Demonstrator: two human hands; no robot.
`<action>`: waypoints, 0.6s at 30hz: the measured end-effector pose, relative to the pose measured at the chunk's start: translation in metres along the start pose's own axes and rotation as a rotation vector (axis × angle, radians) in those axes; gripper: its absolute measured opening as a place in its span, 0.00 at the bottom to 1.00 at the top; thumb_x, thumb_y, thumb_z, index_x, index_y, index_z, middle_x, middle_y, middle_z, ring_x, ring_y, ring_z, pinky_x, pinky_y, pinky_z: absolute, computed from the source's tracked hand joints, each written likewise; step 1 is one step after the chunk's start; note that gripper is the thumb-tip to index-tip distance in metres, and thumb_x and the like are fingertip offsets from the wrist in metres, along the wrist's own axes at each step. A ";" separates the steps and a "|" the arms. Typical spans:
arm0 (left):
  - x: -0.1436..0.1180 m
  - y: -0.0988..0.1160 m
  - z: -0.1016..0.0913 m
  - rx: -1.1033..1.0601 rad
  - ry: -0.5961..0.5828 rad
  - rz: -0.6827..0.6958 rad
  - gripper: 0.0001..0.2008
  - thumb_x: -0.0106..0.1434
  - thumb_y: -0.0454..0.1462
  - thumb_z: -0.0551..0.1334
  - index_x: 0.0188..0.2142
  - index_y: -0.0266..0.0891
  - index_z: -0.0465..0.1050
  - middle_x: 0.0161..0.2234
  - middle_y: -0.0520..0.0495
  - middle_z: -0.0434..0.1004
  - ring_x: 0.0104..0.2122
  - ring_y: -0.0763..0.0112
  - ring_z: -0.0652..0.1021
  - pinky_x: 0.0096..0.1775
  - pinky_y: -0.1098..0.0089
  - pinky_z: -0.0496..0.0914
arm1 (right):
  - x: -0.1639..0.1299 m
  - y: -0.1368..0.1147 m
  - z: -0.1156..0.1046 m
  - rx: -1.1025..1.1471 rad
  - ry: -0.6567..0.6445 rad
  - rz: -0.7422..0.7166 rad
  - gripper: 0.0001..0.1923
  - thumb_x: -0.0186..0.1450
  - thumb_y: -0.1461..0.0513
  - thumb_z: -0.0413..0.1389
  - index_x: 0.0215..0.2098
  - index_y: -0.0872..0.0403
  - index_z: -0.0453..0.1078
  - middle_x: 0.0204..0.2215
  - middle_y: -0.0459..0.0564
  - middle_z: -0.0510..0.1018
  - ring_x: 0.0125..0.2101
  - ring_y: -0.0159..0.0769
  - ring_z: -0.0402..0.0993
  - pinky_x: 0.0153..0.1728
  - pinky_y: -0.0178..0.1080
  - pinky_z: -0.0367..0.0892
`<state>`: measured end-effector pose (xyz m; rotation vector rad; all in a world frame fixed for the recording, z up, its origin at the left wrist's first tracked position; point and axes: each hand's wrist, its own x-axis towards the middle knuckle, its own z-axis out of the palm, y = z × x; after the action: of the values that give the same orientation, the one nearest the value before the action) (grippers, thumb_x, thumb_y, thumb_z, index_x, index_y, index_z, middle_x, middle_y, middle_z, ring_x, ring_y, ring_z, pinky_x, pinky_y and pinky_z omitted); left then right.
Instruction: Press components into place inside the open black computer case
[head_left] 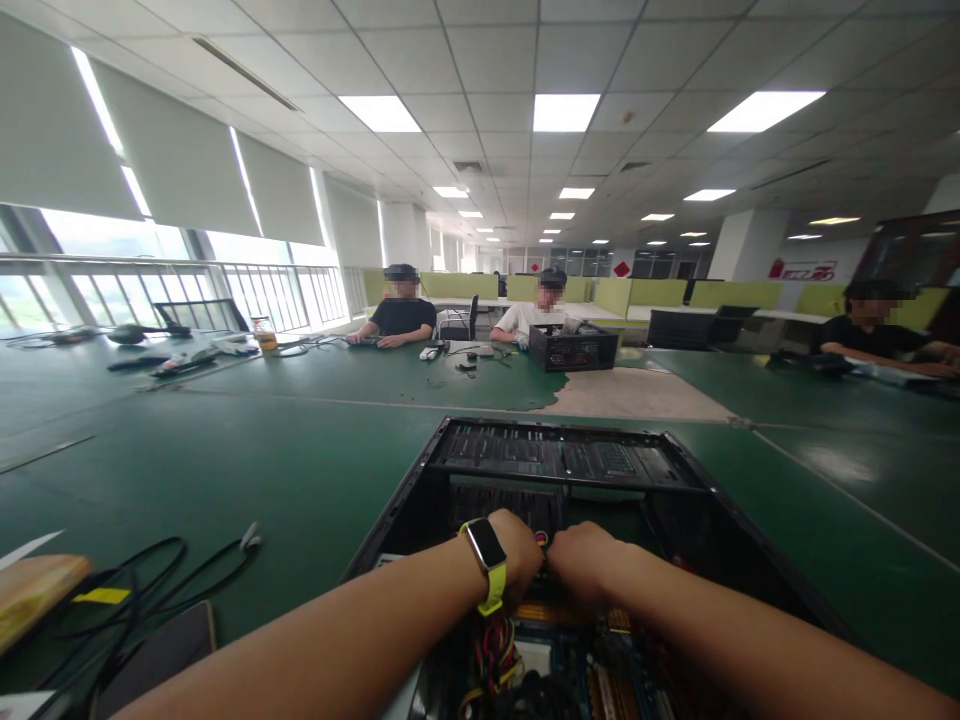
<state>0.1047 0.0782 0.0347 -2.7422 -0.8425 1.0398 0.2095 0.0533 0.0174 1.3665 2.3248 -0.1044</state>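
An opened black computer case point(701, 465) lies in front of me on the green table. My left hand point(519, 548), with a yellow-banded watch point(486, 550) on its wrist, reaches inside it with the fingers curled downward. Close beside it, my right hand point(583, 562) is also closed, knuckles up. A small round piece with pink and yellow shows between the two hands; what the fingertips grip is hidden. Below my wrists, a bundle of red, yellow and black wires point(496, 650) lies beside the circuit board point(607, 680).
On the left are black cables point(169, 570), a dark flat object point(161, 655) and a yellowish packet point(41, 595). Across the table, people sit at work, one behind another black case point(574, 348). A jar point(265, 335) stands at the far left.
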 end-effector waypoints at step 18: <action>-0.003 -0.001 0.005 -0.037 0.217 0.001 0.18 0.46 0.40 0.64 0.36 0.32 0.74 0.35 0.36 0.77 0.35 0.54 0.76 0.37 0.57 0.73 | 0.000 0.002 -0.001 -0.049 0.024 0.027 0.19 0.46 0.62 0.60 0.36 0.60 0.73 0.35 0.60 0.77 0.33 0.50 0.74 0.32 0.46 0.71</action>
<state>0.0991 0.0766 0.0327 -2.8189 -0.8342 0.7158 0.2110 0.0544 0.0182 1.3823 2.3119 -0.0219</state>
